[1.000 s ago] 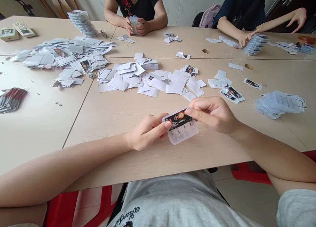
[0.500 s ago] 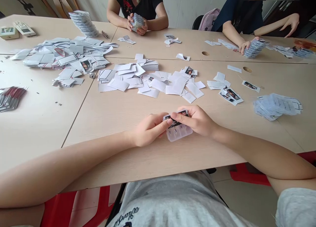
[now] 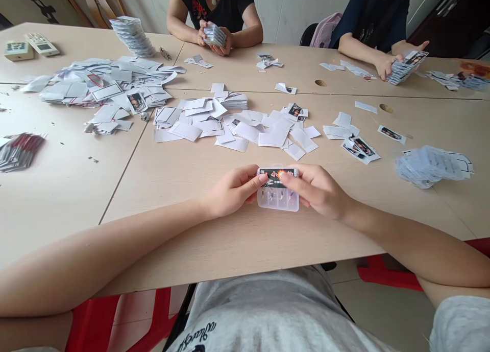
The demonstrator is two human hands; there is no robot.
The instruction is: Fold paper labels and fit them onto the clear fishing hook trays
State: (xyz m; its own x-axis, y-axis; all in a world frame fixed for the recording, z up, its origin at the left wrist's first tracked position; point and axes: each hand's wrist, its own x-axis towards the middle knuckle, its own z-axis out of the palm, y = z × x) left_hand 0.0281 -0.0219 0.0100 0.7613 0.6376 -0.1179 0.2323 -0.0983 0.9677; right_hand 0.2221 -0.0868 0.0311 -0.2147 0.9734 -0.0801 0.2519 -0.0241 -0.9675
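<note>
**L hand** [image 3: 231, 191]: curling round left end of pack, fingers pressed together, index tip pressing on strip's left end.
**R hand** [image 3: 319, 191]: gripping right end, fingers bunched over strip, thumb hidden; both hands pinching pack between them.
**Held item**: clear moulded plastic blister tray [image 3: 277, 201] w/ long black printed card strip [image 3: 276, 178] along its far edge; sitting between both hands, at or just above tabletop (can't tell if touching), cell contents too small to tell.
**Ahead of grip**: loose white paper offcuts [image 3: 245, 127] lying scattered, more in big heap [image 3: 95, 91] farther left.
**Right of grip**: loose heap of clear plastic trays [image 3: 432, 167], seemingly not boxed up.
**Left of grip**: bundle of red-and-silver packs [image 3: 19, 151] lying near table edge.
**Far side**: tall stack of clear trays [image 3: 132, 37] standing at table's back edge; co-worker's hands [image 3: 214, 40] holding a smaller stack.
**Progress**: some trays look stacked, much loose paper remaining on pale wood-look table [image 3: 65, 198].
</note>
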